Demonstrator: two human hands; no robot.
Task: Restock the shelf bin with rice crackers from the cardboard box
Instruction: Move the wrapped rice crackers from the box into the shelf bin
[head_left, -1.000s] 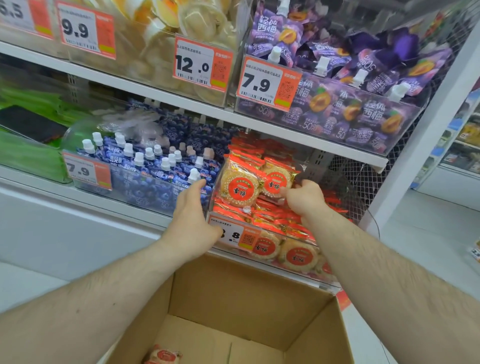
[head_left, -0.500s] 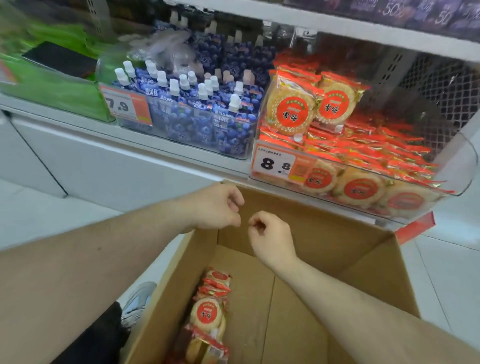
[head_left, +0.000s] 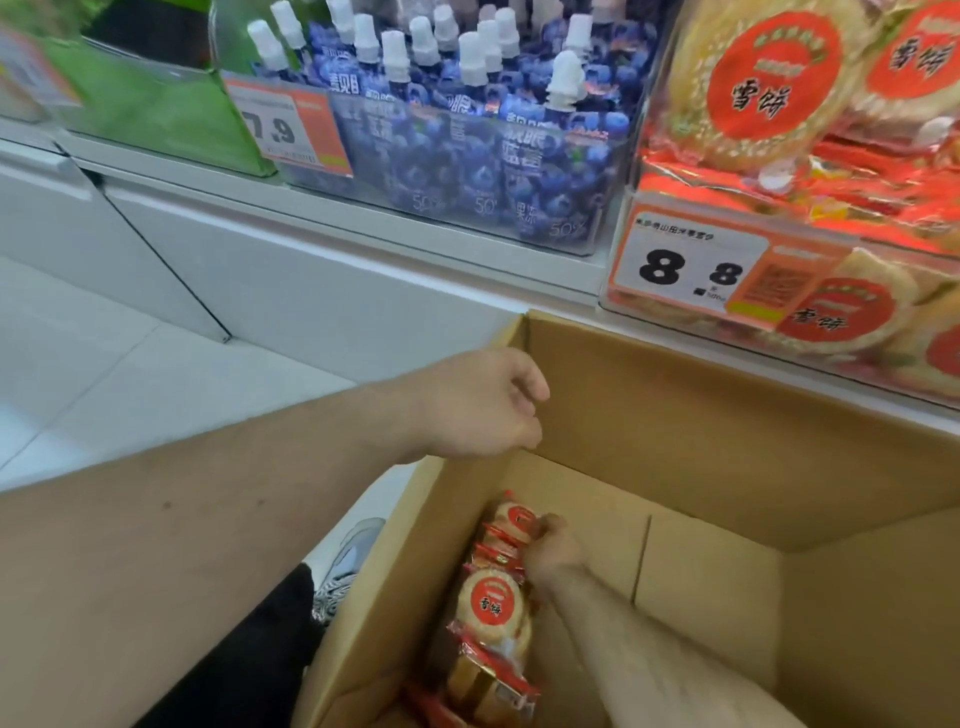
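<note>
The right hand (head_left: 551, 552) reaches into the cardboard box (head_left: 727, 447), pinching a rice cracker packet (head_left: 511, 522) to lift out, while the left hand (head_left: 480, 402), loosely curled and empty, hovers above, ready to help.

Open brown cardboard box (head_left: 727, 426) on floor below shelf, flaps up, mostly bare inside. Rice cracker packs (head_left: 493, 608) stacked in a row along its left wall: round pale crackers, clear wrap, red edges, red circle label. Clear shelf bin (head_left: 623, 291) upper right, piled with same packs (head_left: 769, 78), "8.8" tag on front.
</note>
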